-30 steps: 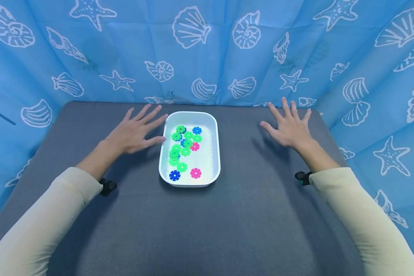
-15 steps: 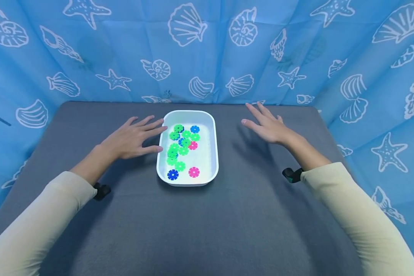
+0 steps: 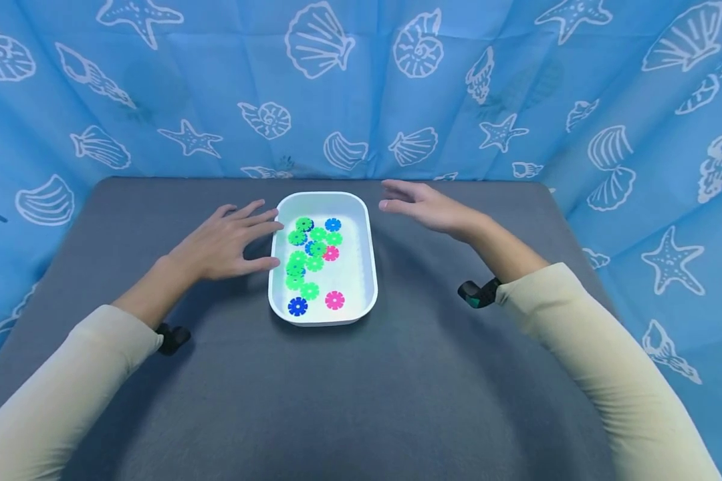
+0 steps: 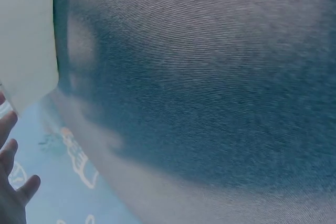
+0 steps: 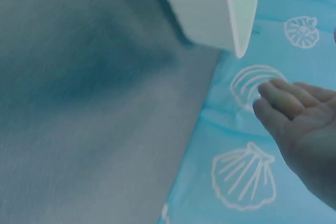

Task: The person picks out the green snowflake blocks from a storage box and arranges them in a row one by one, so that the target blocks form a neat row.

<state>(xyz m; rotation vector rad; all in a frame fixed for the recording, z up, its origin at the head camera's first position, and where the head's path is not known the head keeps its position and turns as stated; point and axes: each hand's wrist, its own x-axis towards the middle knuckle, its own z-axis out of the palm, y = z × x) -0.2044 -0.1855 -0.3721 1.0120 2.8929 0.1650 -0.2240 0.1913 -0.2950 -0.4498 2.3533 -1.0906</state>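
White tray (image 3: 355, 267) stands on the grey counter (image 3: 361, 401), left of the middle, with notched discs (image 3: 317, 249) inside. The right hand (image 3: 430, 208) has come leftward and is now near the tray's far right corner, fingers close together, holding nothing. The left hand (image 3: 219, 247) stays at the left rim, fingers spread; I cannot tell if it touches. So both hands now flank the tray.
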